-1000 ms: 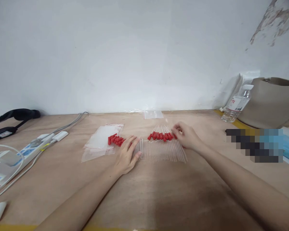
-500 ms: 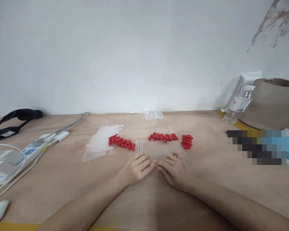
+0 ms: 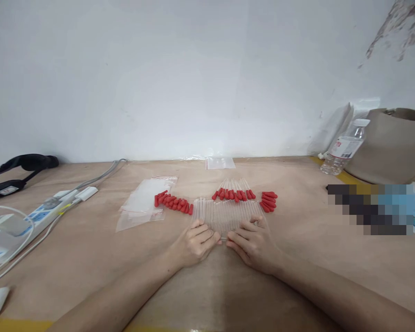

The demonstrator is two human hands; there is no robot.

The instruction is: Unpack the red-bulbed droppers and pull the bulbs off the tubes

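A row of clear glass tubes (image 3: 228,212) lies side by side on the wooden table (image 3: 90,258). My left hand (image 3: 197,242) and my right hand (image 3: 251,242) sit together at the row's near edge, fingers curled onto the tube ends, thumbs almost touching. Behind the row lie several tubes fitted with red caps (image 3: 233,195). Loose red caps lie in a line at the left (image 3: 174,204) and in a small pile at the right (image 3: 269,201).
Clear zip bags (image 3: 141,205) lie left of the caps, a smaller bag (image 3: 220,163) by the wall. A power strip with cables (image 3: 51,207) and a black strap (image 3: 17,168) are far left. A water bottle (image 3: 344,147) and beige bag (image 3: 390,145) stand far right.
Both hands drew back from the caps to the near edge of the tube row and came together. Since half a second ago they have barely shifted.
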